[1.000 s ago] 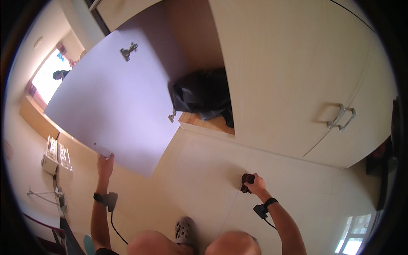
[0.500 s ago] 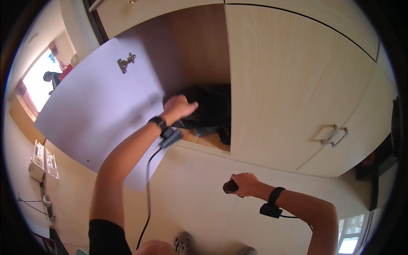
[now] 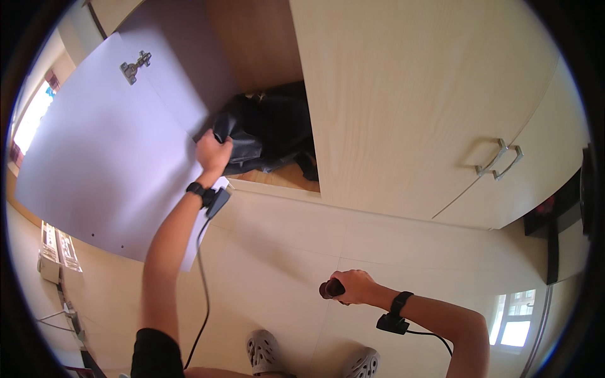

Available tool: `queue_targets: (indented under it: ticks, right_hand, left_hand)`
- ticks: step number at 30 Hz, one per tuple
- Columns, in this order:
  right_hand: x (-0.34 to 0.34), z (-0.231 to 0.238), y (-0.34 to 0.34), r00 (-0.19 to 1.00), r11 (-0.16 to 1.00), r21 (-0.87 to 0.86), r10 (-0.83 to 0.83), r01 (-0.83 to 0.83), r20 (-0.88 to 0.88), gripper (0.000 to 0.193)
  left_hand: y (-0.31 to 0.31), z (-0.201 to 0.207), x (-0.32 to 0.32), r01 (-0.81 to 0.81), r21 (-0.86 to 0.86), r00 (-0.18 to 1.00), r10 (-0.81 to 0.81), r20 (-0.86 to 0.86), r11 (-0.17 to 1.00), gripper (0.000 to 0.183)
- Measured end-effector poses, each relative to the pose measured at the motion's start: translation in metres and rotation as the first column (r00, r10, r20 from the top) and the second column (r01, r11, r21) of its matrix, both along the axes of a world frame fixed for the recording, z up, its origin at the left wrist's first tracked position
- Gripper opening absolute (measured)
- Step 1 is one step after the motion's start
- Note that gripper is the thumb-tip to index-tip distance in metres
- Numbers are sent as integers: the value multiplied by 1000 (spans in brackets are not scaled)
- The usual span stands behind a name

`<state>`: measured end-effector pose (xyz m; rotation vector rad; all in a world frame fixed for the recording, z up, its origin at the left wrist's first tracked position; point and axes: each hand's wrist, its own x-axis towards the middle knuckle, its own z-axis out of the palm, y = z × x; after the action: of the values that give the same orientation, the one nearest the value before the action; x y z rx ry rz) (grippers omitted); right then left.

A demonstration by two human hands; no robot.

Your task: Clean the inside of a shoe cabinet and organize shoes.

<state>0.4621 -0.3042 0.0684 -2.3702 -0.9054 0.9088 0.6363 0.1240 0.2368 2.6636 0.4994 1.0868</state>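
In the lower part of an open cupboard [image 3: 268,179] lies a crumpled, shiny black bag [image 3: 268,129]. My left hand [image 3: 214,153] is closed on the bag's left edge, beside the cupboard's open door. Low over the floor on the right, my right hand [image 3: 356,286] is wrapped round a small dark brown object with a rounded end [image 3: 331,289]. My fingers hide most of that object, so its kind cannot be made out.
The open white door [image 3: 107,151] with its metal hinge [image 3: 135,66] stands out on the left. Closed pale wood doors [image 3: 416,107] with metal handles [image 3: 498,159] are on the right. My grey clogs [image 3: 261,351] stand on the glossy tiled floor [image 3: 283,252]. Cables [image 3: 205,283] hang from both wrists.
My left hand, blurred over the black bag before, now grips its left edge. The view has shifted, and more of the bag and clogs shows. My right hand keeps its brown object.
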Motion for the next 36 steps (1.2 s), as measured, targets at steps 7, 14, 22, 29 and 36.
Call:
queue_targets:
  ticks: [7,14,22,29,36]
  right_hand:
    - [33,-47,17,991,996,-86,3,9,137,57]
    - [68,-51,35,953,979,-138,-109,153,282,49]
    - [82,-60,6,946,933,-259,-181,252,268,47]
    - [79,-86,-19,924,872,-336,-277,357,263,49]
    - [87,-80,0,924,845,-376,-327,381,201,44]
  left_hand:
    - [-19,81,-196,63,136,967,-27,-254,989,49]
    - [16,75,-301,93,-485,780,-367,-507,869,49]
    - [25,-16,-276,181,-276,610,-328,-721,944,59]
    - [-13,-68,-102,446,-24,435,-240,-868,895,76]
    - [-37,-153,76,554,-181,637,-553,-537,813,74]
